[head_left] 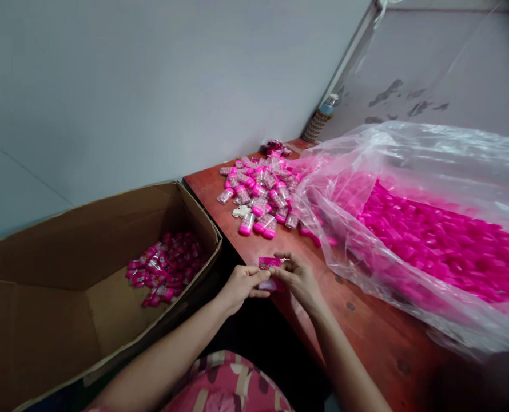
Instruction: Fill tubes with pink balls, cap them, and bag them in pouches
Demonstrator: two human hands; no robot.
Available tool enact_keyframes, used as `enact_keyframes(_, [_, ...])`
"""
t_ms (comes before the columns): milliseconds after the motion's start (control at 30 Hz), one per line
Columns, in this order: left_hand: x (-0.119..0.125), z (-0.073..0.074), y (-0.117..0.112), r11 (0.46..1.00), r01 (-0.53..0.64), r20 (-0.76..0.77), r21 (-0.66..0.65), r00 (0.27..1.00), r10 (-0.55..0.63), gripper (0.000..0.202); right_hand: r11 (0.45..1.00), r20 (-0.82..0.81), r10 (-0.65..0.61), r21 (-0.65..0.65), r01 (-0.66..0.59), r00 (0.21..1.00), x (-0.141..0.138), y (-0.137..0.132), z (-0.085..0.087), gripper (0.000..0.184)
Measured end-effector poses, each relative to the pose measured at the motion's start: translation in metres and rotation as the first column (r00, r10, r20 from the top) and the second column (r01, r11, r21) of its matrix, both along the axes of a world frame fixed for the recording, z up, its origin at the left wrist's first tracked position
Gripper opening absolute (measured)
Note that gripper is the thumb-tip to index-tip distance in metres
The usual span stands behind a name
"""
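Observation:
Both my hands meet at the near edge of the reddish wooden table (366,332). My left hand (241,286) and my right hand (297,278) pinch a small pink packaged item (269,264) between their fingertips. Just beyond them lies a heap of small clear bottles with pink caps (261,191). To the left stands an open cardboard box (66,269) with a pile of finished pink packets (164,269) on its floor.
A big clear plastic bag (409,189) full of pink parts (443,246) covers the right half of the table. A bottle in a woven sleeve (321,119) stands at the far corner by the wall. My patterned pink clothing (233,383) shows at the bottom.

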State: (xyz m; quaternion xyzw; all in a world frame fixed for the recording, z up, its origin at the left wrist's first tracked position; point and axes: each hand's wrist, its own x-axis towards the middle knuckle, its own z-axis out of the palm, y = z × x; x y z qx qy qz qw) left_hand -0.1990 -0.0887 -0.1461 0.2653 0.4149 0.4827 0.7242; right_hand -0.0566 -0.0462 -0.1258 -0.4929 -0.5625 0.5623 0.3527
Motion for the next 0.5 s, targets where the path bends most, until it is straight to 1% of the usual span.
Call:
enact_keyframes(67, [-0.007,-0.001,-0.003,0.997,-0.079,-0.009,-0.010,0.997,0.079,0.033,0.991,0.136,0.073,0.098,-0.087,0.988,-0.007,0.008,0.002,0.031])
enact_keyframes(100, [-0.011,-0.002,-0.004,0.993,-0.119,-0.031,-0.006,0.992,0.119,0.031,0.977,0.239,0.093,0.166,-0.135,0.966,-0.010,0.015,0.004,0.027])
enact_keyframes(133, [-0.014,-0.003,-0.005,0.989,-0.149,-0.055,-0.002,0.987,0.148,0.030,0.950,0.361,0.085,0.252,-0.185,0.929,-0.013,0.024,0.006,0.024])
enact_keyframes(167, [-0.017,-0.004,-0.006,0.986,-0.168,-0.076,0.001,0.983,0.168,0.030,0.905,0.487,0.048,0.348,-0.244,0.872,-0.015,0.035,0.009,0.022])
enact_keyframes(200, [-0.020,-0.005,-0.007,0.983,-0.182,-0.090,0.000,0.979,0.181,0.029,0.839,0.606,-0.011,0.438,-0.322,0.795,-0.017,0.048,0.011,0.022])
enact_keyframes(233, [-0.021,-0.006,-0.008,0.981,-0.196,-0.098,-0.006,0.976,0.194,0.028,0.758,0.701,-0.094,0.510,-0.406,0.707,-0.019,0.061,0.013,0.025])
enact_keyframes(267, [-0.023,-0.006,-0.009,0.977,-0.211,-0.097,-0.013,0.973,0.208,0.028,0.676,0.779,-0.132,0.523,-0.519,0.613,-0.021,0.075,0.014,0.032])
enact_keyframes(300, [-0.024,-0.006,-0.010,0.974,-0.226,-0.090,-0.023,0.971,0.223,0.027,0.606,0.840,-0.153,0.496,-0.622,0.521,-0.023,0.088,0.014,0.037])
enact_keyframes(367, [-0.026,-0.006,-0.012,0.965,-0.255,-0.060,-0.056,0.966,0.252,0.026,0.511,0.916,-0.168,0.398,-0.762,0.365,-0.025,0.108,0.014,0.041])
enact_keyframes(433, [-0.029,-0.006,-0.012,0.954,-0.284,-0.017,-0.101,0.959,0.283,0.025,0.459,0.951,-0.164,0.309,-0.833,0.263,-0.027,0.119,0.014,0.039])
enact_keyframes(467, [-0.030,-0.006,-0.012,0.946,-0.297,0.005,-0.126,0.954,0.300,0.025,0.450,0.963,-0.154,0.269,-0.852,0.223,-0.028,0.121,0.015,0.037])
enact_keyframes(500, [-0.032,-0.007,-0.012,0.938,-0.313,0.028,-0.151,0.947,0.320,0.025,0.452,0.972,-0.143,0.231,-0.861,0.186,-0.028,0.122,0.016,0.035])
